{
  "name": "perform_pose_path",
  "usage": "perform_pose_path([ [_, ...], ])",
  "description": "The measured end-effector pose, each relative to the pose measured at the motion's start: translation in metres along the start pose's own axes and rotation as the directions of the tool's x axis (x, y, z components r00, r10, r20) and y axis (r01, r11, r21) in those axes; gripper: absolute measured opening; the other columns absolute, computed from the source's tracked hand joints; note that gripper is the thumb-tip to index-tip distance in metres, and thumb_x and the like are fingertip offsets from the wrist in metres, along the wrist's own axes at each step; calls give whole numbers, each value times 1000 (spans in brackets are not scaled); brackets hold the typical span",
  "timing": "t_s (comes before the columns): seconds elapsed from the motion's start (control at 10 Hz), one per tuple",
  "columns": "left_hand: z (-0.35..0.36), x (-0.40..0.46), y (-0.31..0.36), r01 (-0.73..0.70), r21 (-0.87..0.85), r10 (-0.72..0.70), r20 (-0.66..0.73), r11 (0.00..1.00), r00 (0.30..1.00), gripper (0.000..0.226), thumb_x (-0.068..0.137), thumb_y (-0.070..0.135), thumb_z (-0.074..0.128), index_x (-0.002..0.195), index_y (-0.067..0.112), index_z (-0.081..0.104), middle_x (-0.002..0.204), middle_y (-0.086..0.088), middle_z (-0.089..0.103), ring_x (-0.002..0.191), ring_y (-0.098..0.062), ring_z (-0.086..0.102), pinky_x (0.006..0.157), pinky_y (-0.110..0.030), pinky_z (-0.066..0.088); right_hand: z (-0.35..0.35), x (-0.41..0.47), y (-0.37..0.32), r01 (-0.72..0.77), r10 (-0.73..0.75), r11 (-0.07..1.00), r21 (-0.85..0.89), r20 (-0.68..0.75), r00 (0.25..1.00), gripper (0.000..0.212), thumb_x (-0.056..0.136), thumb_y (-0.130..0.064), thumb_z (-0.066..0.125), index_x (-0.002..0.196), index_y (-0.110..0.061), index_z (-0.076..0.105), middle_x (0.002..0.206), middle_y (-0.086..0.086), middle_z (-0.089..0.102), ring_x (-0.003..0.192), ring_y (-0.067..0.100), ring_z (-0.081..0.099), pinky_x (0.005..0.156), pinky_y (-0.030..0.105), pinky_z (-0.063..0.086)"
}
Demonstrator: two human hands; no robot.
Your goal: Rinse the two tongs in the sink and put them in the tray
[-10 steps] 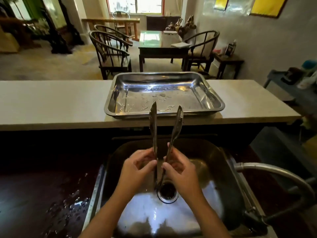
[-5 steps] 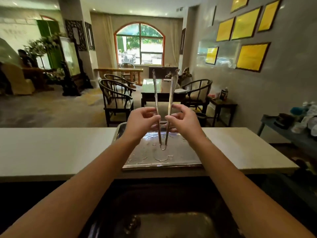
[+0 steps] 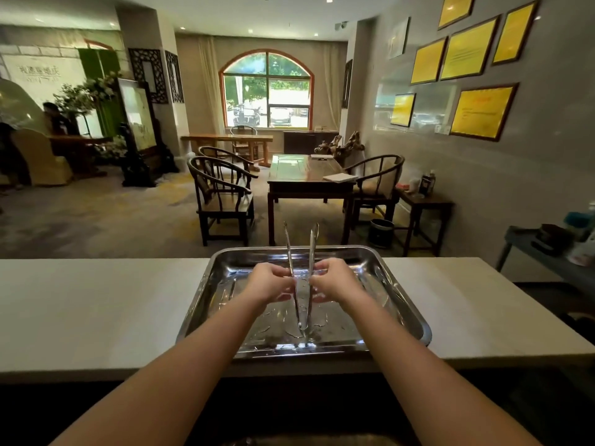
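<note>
A steel tray (image 3: 404, 300) with a wet floor sits on the pale counter. Over its middle I hold a pair of metal tongs (image 3: 302, 304), its joined end low by the tray's floor near the front and its two arms rising apart toward the far rim. My left hand (image 3: 269, 281) pinches the left arm and my right hand (image 3: 333, 281) pinches the right arm. Only this one pair of tongs shows. The sink (image 3: 289, 441) is a dark sliver at the bottom edge.
The pale counter (image 3: 96, 307) runs left and right of the tray. Beyond it is a room with dark wooden chairs (image 3: 222, 201) and a table (image 3: 306, 178). A low shelf with bottles (image 3: 553, 243) stands at the right.
My hands carried the tongs up out of the sink and forward over the tray, then lowered them toward its floor. My view lifted from the sink to the room.
</note>
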State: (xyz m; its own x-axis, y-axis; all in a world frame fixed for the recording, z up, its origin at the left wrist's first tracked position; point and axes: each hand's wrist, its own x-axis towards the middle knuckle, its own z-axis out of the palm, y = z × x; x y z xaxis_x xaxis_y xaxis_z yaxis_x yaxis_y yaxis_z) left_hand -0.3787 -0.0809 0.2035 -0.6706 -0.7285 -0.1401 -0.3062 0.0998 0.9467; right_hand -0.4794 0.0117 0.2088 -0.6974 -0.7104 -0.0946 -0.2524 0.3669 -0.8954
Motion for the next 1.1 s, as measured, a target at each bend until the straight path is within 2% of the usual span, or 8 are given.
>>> perform_pose_path([
  [0.2,5,14,-27,78,49,-79,33,996,996,14,82,3,62,96,0,66,86,-11,66,74,-16,64,63,-23,54,15,13,20,-69,73,992,-107,41,996,21,83,-9,64,104,-7,61,80,5,61,80,25,67,73,41,60],
  [0.3,6,16,-34,100,61,-102,31,993,994,18,81,4,64,98,-1,65,98,-17,67,86,-23,65,73,-29,57,20,15,27,-95,103,984,-151,47,994,21,84,-10,64,103,-5,60,77,2,56,75,20,64,68,35,59],
  [0.4,8,17,-38,123,92,-128,51,988,991,15,81,5,64,95,0,65,100,-18,66,79,-18,64,63,-23,55,21,17,31,-134,142,978,-162,40,989,21,83,-8,65,102,-4,59,76,2,55,66,14,59,59,27,57],
  [0.5,9,18,-40,126,118,-131,39,985,991,11,81,6,65,91,3,66,97,-15,67,76,-15,63,62,-21,55,22,19,34,-149,157,973,-177,30,987,18,82,-9,65,99,-5,59,76,2,55,69,15,60,64,30,58],
  [0.7,13,16,-43,84,173,-89,22,981,996,3,80,11,67,79,8,66,78,-6,66,67,-10,63,56,-19,54,24,20,39,-148,155,966,-212,16,988,21,83,-12,65,102,-6,59,90,7,60,82,20,64,76,35,59],
  [0.9,1,11,-30,-88,381,58,90,920,994,24,85,21,61,103,5,63,85,-5,66,68,-12,60,60,-23,53,14,13,26,-48,58,918,-393,12,998,13,85,-16,60,90,-4,64,80,9,65,69,19,65,71,35,59],
  [1.0,-9,7,-13,-152,566,53,188,810,981,34,85,28,60,113,9,58,110,-8,63,96,-19,59,84,-30,50,7,6,10,24,44,838,-545,111,993,23,87,-21,56,90,-1,66,74,8,59,66,19,55,62,31,50],
  [1.1,-21,-6,8,-139,658,-102,314,740,944,44,86,33,56,122,9,52,128,-11,56,114,-24,53,99,-35,44,-2,-6,-10,79,40,772,-631,173,984,22,87,-27,56,77,-7,57,64,2,47,55,13,42,48,22,34],
])
